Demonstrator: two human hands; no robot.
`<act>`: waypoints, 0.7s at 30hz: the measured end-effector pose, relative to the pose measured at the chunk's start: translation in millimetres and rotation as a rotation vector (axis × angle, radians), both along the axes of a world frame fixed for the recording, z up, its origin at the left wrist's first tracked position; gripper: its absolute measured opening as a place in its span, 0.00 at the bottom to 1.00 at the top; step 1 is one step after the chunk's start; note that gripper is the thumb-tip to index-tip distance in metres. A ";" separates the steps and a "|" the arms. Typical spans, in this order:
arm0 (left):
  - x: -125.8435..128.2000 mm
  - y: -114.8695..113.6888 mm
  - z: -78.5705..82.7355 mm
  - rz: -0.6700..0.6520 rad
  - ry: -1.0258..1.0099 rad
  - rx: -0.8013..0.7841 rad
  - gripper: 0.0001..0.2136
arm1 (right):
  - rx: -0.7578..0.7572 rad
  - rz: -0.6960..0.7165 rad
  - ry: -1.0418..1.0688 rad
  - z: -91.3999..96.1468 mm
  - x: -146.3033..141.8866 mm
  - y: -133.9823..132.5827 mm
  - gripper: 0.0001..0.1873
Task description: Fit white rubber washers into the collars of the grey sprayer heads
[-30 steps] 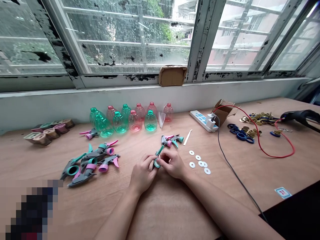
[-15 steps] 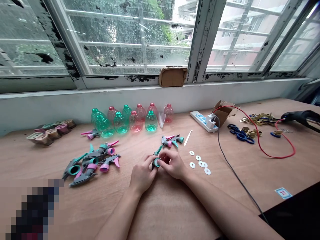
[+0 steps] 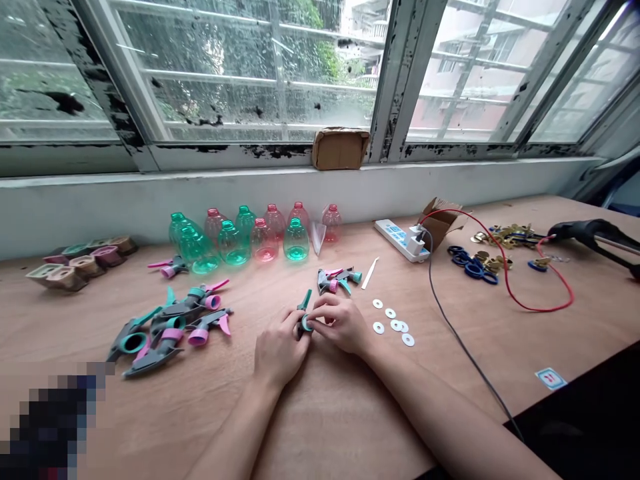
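Note:
A grey and teal spray bottle trigger head (image 3: pixel 305 301) is wrapped in the fingers of my left hand (image 3: pixel 281 350), its round teal collar turned toward me. At that collar, the fingertips of my right hand (image 3: pixel 343 325) press close together; a pale edge shows inside the ring, and whether they pinch a washer is hidden. To the right of my right hand, several flat white washers (image 3: pixel 408 340) lie on the table. Just beyond my hands sit a few grey, pink and teal trigger heads (image 3: pixel 339 280). A larger pile of trigger heads (image 3: pixel 173 327) lies to the left.
Green bottles (image 3: pixel 296 240) and red bottles (image 3: pixel 265 241) stand along the wall. White tweezers (image 3: pixel 370 273) lie near a power strip (image 3: pixel 400 240) with a grey cable (image 3: pixel 453 333). Blue rings (image 3: pixel 480 271), brass parts and a red cable (image 3: pixel 520 293) are at right; cardboard-like trays (image 3: pixel 87 267) at far left.
The view has shifted slightly, moving everything a little left. My right fingers have lifted and straightened a bit at the collar, while my left hand keeps its hold on the trigger head.

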State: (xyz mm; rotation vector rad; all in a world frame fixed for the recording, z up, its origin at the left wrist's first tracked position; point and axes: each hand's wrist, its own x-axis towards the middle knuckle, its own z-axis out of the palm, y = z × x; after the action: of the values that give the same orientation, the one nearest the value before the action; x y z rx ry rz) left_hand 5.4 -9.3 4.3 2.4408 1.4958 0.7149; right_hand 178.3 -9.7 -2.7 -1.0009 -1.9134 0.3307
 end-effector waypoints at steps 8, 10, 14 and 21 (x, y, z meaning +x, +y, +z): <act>0.8 2.4 -2.2 -0.015 0.030 0.030 0.11 | -0.038 -0.006 -0.029 -0.2 0.2 0.2 0.04; 0.5 2.3 -2.1 -0.017 0.028 0.027 0.12 | -0.043 -0.022 -0.033 -0.1 -1.0 0.0 0.04; 0.4 1.8 -2.7 -0.017 0.034 0.033 0.12 | -0.043 -0.021 -0.016 -1.1 -1.9 -0.7 0.04; 1.9 3.8 -3.4 -0.005 0.038 0.014 0.12 | -0.068 -0.033 -0.012 -1.9 -0.4 -0.5 0.04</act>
State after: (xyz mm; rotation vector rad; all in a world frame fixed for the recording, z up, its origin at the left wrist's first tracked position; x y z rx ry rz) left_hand 7.3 -5.5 0.9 2.4811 1.5027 0.6838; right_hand 177.8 -10.2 -4.6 -1.0804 -1.9049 0.3738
